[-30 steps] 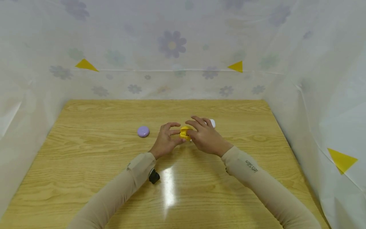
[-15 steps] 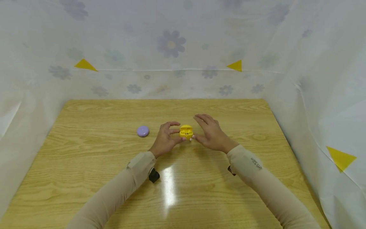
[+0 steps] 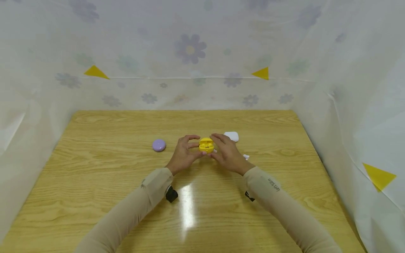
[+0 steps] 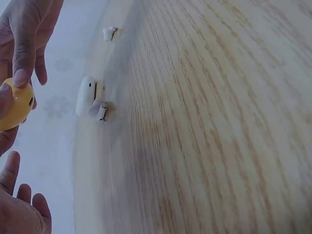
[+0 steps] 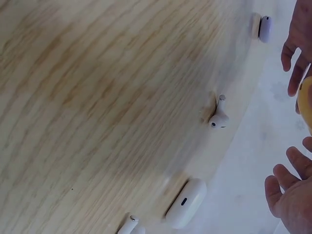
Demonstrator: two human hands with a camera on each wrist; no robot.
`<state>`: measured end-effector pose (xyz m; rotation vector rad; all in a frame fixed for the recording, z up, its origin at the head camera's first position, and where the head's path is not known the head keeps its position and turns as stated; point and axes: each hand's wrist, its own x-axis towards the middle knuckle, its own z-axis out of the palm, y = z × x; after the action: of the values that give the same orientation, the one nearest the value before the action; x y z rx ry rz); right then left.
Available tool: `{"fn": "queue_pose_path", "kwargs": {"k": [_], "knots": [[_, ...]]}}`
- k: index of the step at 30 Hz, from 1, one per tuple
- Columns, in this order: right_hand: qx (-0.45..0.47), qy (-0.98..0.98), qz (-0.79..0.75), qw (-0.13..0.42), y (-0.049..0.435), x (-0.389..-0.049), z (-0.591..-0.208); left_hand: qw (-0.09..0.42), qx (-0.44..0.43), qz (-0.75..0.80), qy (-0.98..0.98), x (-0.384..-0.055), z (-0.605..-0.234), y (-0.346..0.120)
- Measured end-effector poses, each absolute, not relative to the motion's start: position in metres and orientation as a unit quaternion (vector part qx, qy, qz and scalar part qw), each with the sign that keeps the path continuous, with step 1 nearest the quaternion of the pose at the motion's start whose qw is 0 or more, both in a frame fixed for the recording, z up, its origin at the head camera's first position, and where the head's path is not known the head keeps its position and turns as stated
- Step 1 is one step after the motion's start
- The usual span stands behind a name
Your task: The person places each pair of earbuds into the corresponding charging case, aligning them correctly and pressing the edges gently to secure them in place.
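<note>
A round yellow earbud case (image 3: 206,145) is held up with its lid raised; small dark spots show inside. My left hand (image 3: 186,154) grips its left side between thumb and fingers. My right hand (image 3: 229,154) is at the right side, thumb low at the front and index finger by the lid. In the left wrist view the right thumb (image 4: 20,78) presses on the case's face, other fingers behind it. Below the case, a white earbud (image 5: 219,117) lies on the table.
The wooden table (image 3: 110,196) bears a round lilac case (image 3: 159,145) on the left and a white earbud case (image 3: 232,136) behind the right hand. Another white earbud (image 3: 246,157) lies by the right wrist. Pale floral sheeting (image 3: 190,91) surrounds the table.
My right hand drew back from over the yellow case to the right, then returned to its right side. The white case and the earbud by the wrist now show. The left hand has held still.
</note>
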<state>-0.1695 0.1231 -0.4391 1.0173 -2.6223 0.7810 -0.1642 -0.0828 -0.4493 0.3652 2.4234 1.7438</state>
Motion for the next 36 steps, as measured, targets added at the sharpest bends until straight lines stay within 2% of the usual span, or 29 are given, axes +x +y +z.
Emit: {"fn": "queue_pose_path", "kwargs": {"k": [15, 24, 36], "knots": [[0.348, -0.891, 0.244, 0.159, 0.1196, -0.1643, -0.4372, 0.090, 0.097, 0.605, 0.785, -0.1637, -0.4499, -0.0837], [0.353, -0.884, 0.221, 0.210, 0.1170, -0.1633, -0.4393, 0.091, 0.099, 0.607, 0.783, -0.1634, -0.4489, -0.0834], [0.347, -0.889, 0.219, 0.202, 0.1177, -0.1621, -0.4389, 0.109, 0.092, 0.625, 0.767, -0.1620, -0.4488, -0.0822]]}}
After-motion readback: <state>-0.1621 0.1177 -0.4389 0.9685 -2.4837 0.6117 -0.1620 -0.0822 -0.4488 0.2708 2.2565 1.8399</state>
